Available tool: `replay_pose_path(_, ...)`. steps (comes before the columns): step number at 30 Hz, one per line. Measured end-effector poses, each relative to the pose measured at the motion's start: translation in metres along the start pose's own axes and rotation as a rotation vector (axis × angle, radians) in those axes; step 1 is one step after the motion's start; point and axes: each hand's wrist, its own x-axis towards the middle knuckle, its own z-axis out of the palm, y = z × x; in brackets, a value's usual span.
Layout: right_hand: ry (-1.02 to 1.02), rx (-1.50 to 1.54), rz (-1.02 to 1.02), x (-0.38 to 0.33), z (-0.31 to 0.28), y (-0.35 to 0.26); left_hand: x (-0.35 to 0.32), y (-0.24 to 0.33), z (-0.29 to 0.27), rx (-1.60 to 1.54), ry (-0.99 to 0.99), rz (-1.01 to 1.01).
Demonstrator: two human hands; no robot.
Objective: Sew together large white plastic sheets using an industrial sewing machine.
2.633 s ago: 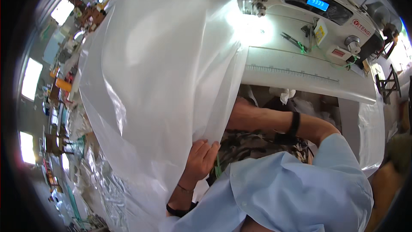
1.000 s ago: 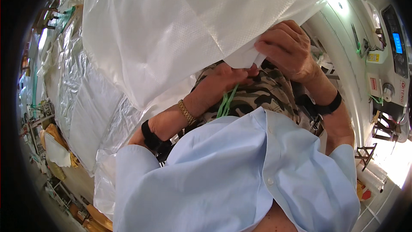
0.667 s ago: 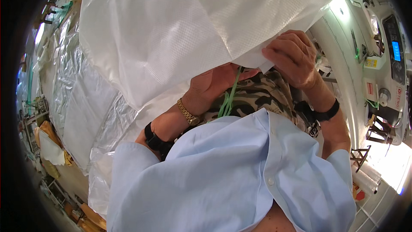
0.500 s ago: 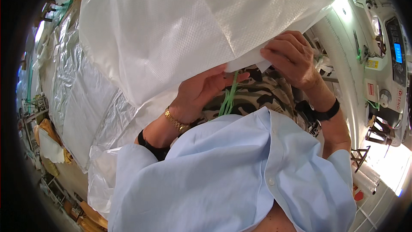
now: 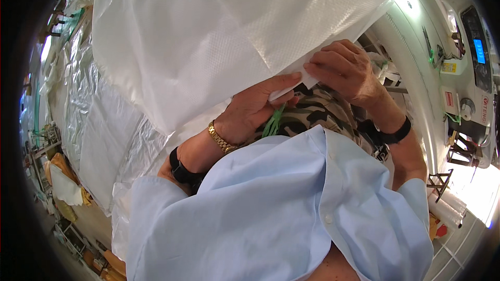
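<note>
A large white textured plastic sheet (image 5: 208,36) spreads out in front of me, its near edge running up to the right across my lap. My left hand (image 5: 250,106) pinches that edge, thumb on top and fingers underneath. Just right of it, my right hand (image 5: 346,73) is closed on the same edge, where a small flap of the white material is folded between the two hands. Below my left fingers hangs a bunch of green strands (image 5: 273,123); whether those fingers hold it, I cannot tell.
At the right stands a white sewing machine (image 5: 453,83) with a lit control panel (image 5: 479,51). More crumpled translucent plastic (image 5: 104,125) covers the left side. A roll of clear film (image 5: 446,211) lies at lower right. Camouflage trousers (image 5: 317,109) show beneath the sheet.
My left hand has shifted right along the edge, and its thumb now presses on top of the sheet. The right hand has moved slightly left, bringing the hands closer together.
</note>
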Motion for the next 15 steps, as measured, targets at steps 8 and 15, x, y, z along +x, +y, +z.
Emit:
replay_pose_path(8,0.040,0.005,-0.041,-0.008,-0.002,-0.002,0.000,-0.001,0.011,-0.015,0.095,-0.010)
replay_pose_path(15,0.044,0.007,-0.047,-0.011,0.001,-0.003,-0.006,-0.001,0.018,-0.059,0.106,0.016)
